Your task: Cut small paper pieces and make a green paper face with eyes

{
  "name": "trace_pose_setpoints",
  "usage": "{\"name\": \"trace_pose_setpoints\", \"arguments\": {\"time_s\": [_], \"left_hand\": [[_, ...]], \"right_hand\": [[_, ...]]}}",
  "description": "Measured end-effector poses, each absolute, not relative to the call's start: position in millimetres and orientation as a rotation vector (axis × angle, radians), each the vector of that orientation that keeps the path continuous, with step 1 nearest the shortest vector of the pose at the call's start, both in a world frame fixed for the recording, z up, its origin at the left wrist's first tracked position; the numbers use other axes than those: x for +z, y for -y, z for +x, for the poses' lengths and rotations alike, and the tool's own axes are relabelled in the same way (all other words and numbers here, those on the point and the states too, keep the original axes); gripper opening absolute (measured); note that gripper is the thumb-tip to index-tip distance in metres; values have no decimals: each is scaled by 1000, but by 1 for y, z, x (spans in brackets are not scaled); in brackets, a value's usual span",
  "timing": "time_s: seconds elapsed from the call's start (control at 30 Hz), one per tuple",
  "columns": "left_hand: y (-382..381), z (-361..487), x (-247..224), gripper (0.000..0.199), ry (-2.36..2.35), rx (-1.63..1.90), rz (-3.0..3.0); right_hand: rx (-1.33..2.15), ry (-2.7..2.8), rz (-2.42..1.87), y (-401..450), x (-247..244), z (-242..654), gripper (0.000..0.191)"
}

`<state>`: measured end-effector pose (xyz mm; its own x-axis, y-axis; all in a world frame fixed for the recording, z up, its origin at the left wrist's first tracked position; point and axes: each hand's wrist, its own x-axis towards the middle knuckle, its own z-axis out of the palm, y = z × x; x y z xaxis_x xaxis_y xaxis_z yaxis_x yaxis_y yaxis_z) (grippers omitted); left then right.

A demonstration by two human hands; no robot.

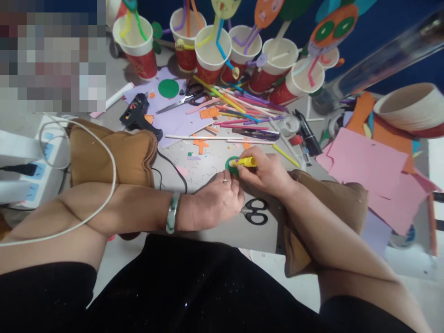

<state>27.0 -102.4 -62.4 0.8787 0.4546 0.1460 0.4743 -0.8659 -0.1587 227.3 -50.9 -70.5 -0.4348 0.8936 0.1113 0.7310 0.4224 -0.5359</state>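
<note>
My right hand is closed around a yellow tube with a pale tip. That tip rests on a small green disc lying flat on the table. Beside it, my left hand is curled, its fingertips at the near edge of the disc and partly hidden. Both hands are almost touching. Black-handled scissors lie just right of my left hand. Orange scraps and tiny clippings are strewn beyond the hands.
Red-and-white paper cups with paper figures line the back. Nearer lie a black glue gun, more scissors and a pile of coloured sticks. Pink sheets are at right, a power strip at left. A white cable crosses my left arm.
</note>
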Motion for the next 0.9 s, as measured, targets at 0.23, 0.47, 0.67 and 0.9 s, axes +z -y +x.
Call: {"name": "trace_pose_setpoints", "arguments": {"time_s": [0.23, 0.47, 0.67, 0.9], "left_hand": [[103, 27, -64, 28, 712, -148, -2852], [103, 26, -64, 25, 715, -139, -2894], [100, 25, -64, 23, 693, -188, -2898], [101, 25, -65, 21, 705, -175, -2904]], "right_hand": [[588, 2293, -1376, 51, -70, 225, 14], [556, 2011, -1473, 49, -62, 234, 8], [612, 2053, -1486, 46, -55, 240, 11], [637, 2089, -1474, 46, -55, 240, 12]]}}
